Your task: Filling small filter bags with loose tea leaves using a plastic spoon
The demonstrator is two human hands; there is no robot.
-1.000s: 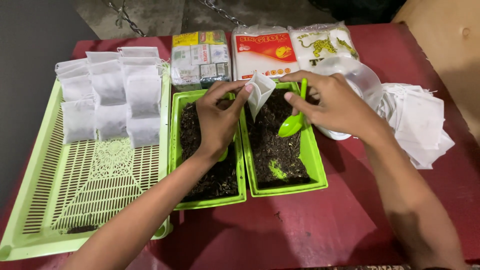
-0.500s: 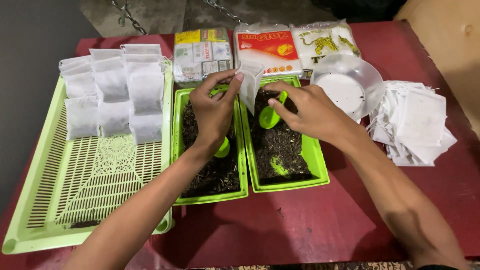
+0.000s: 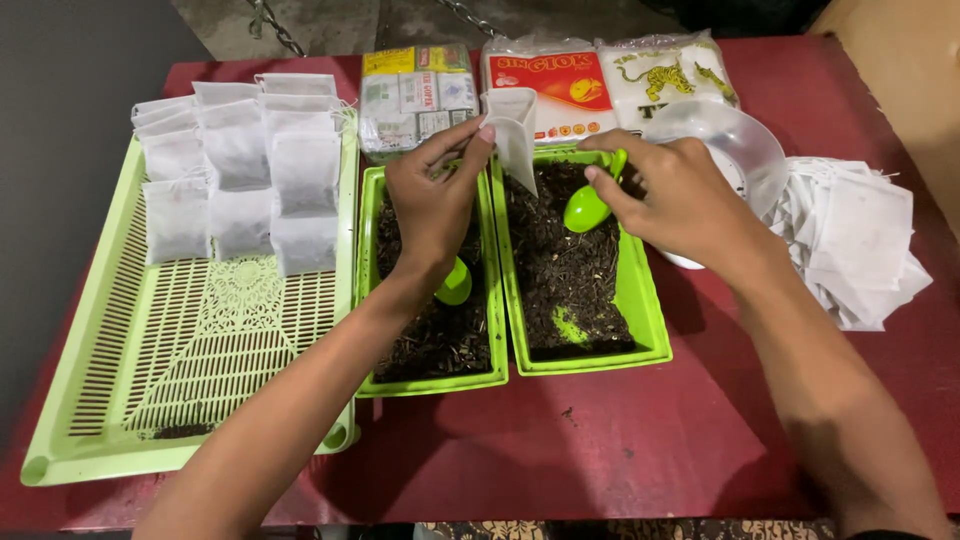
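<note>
White paper filter bag (image 3: 515,130), mouth open, is pinched at its upper corner between thumb and fingers of the left hand (image 3: 435,200), above the right-hand green plastic tray of dark loose tea (image 3: 575,270). The right hand (image 3: 670,195) grips a small green plastic scoop (image 3: 590,205) over that tray. A second green scoop (image 3: 455,285) lies in the adjoining tray (image 3: 430,330). Filled bags (image 3: 240,170) rest on the perforated green basket (image 3: 190,360); empty bags (image 3: 860,240) are piled at right.

Red table (image 3: 620,450): green trays (image 3: 200,330), packets (image 3: 560,75), bowl (image 3: 745,140).
</note>
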